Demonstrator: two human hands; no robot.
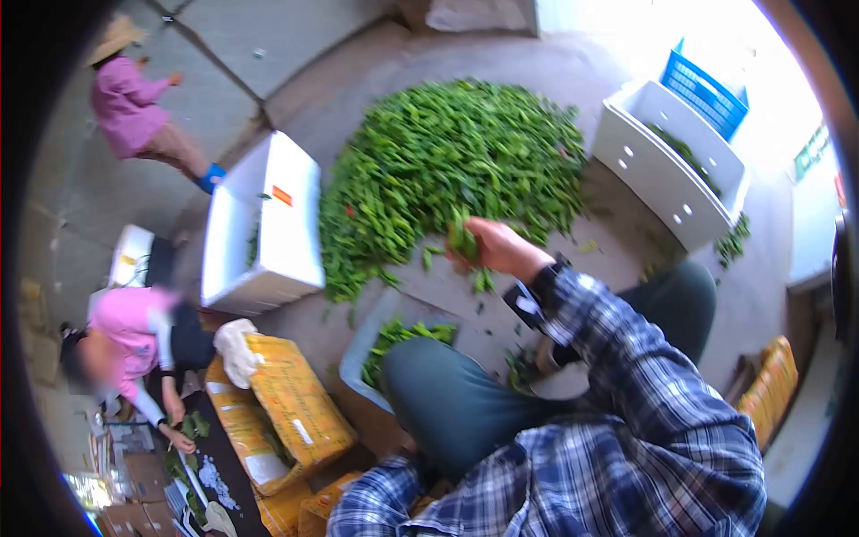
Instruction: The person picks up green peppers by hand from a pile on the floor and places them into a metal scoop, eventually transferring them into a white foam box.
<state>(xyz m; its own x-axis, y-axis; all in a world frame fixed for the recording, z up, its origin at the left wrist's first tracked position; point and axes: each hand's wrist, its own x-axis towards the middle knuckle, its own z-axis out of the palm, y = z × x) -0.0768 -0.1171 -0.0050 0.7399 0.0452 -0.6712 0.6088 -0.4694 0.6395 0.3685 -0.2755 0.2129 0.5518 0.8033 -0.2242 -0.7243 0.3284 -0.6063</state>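
Observation:
My right hand (497,248) is closed around a few green chili peppers (462,234), held just above the near edge of a large heap of green peppers (447,161) on the floor. The fingers curl round the peppers, which stick out past them. A dark watch-like band sits on that wrist. My left hand (410,447) is mostly hidden behind my left knee, and its fingers do not show. Close to that knee stands a grey tub (354,362) with green peppers (403,338) inside.
White foam boxes stand left (295,215) and right (658,183) of the heap, with a blue crate (707,89) behind the right one. Yellow cartons (300,398) are stacked at lower left. A person in pink (134,336) handles leaves there; another person (130,103) stands farther back.

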